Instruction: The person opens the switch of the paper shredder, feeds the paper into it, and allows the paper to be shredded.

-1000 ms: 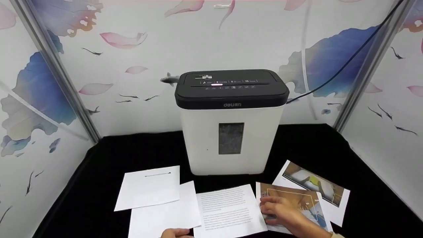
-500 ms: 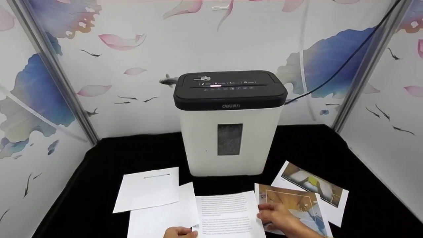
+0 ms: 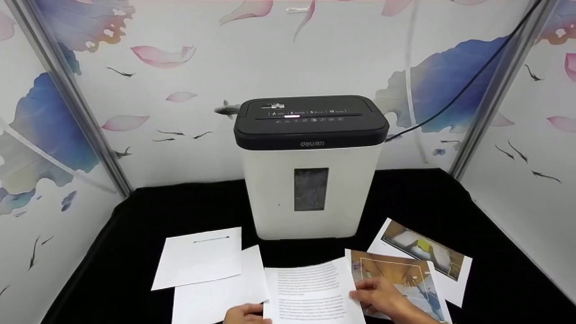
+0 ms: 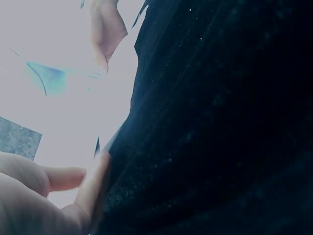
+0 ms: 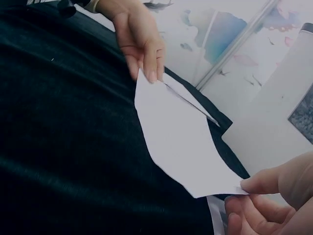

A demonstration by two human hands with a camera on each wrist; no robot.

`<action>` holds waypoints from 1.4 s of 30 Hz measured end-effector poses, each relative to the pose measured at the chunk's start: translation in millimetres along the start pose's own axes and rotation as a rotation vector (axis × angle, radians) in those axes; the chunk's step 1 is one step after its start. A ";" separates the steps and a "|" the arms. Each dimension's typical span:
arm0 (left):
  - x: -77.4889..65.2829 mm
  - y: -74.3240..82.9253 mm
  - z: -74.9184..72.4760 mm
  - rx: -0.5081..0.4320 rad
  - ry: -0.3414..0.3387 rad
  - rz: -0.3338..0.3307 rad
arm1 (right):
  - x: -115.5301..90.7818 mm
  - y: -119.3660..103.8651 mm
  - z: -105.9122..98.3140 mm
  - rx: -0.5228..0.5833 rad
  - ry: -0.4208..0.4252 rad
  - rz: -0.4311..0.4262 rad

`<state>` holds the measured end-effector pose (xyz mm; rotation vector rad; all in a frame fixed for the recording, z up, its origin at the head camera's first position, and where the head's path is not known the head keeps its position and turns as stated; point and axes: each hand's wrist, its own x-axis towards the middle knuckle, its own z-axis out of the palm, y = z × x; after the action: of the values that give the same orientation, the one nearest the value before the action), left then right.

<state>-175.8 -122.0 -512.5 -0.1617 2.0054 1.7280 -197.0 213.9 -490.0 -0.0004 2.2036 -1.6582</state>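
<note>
A printed sheet of paper (image 3: 310, 292) is raised at the front, between my two hands. My left hand (image 3: 245, 313) pinches its left edge; in the right wrist view, thumb and fingers of that left hand (image 5: 139, 41) close on a corner. My right hand (image 3: 382, 298) pinches the right edge, thumb on top, above a photo printout (image 3: 391, 272). In the right wrist view the sheet (image 5: 171, 132) bows slightly between both hands. A black-topped white paper shredder (image 3: 310, 180) stands behind, a small light glowing on its lid.
Two white sheets overlap at the left, the upper one (image 3: 198, 263) bearing a thin line drawing. Another photo printout (image 3: 425, 252) lies at the right. A black cloth (image 3: 180, 207) covers the table. A black cable (image 3: 454, 105) runs from behind the shredder up the right side.
Both hands have taken hold of the printed sheet's sides, and its near part has lifted off the table. The left hand has come further into view.
</note>
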 end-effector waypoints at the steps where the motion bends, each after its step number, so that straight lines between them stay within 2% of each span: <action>1: -0.3 -0.9 -0.3 -0.033 -0.032 0.029 | -1.1 0.1 -1.2 0.001 0.004 0.002; 3: -1.3 -2.0 0.3 -0.075 -0.071 0.087 | -3.2 0.0 -3.2 0.000 0.019 0.003; 6: -1.8 -0.9 5.2 -0.073 -0.057 0.112 | -6.4 -1.0 -4.7 -0.017 0.062 0.000; 12: -2.3 9.3 16.5 -0.053 0.030 0.036 | -13.4 -3.4 -2.6 -0.123 0.136 -0.067; 17: -6.4 16.0 21.5 -0.036 0.048 0.031 | -18.9 -6.4 -3.4 -0.180 0.147 -0.109; 22: -11.4 21.7 22.8 -0.021 0.031 0.111 | -23.0 -14.1 -9.0 -0.185 0.151 -0.160; 30: -20.8 45.6 20.7 -0.033 0.021 0.215 | -22.4 -26.8 -21.7 -0.160 0.221 -0.235; 34: -21.8 55.4 17.7 -0.022 0.019 0.290 | -22.3 -33.5 -26.8 -0.121 0.221 -0.251; 39: -21.9 65.6 14.3 -0.015 0.021 0.347 | -22.0 -43.8 -31.1 -0.102 0.201 -0.283; 42: -22.3 71.0 11.5 -0.011 0.046 0.377 | -21.4 -50.7 -33.4 -0.107 0.193 -0.312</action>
<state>-181.0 -102.1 -440.1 0.1874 2.1654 1.9746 -198.5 234.3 -428.9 -0.2336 2.5418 -1.7600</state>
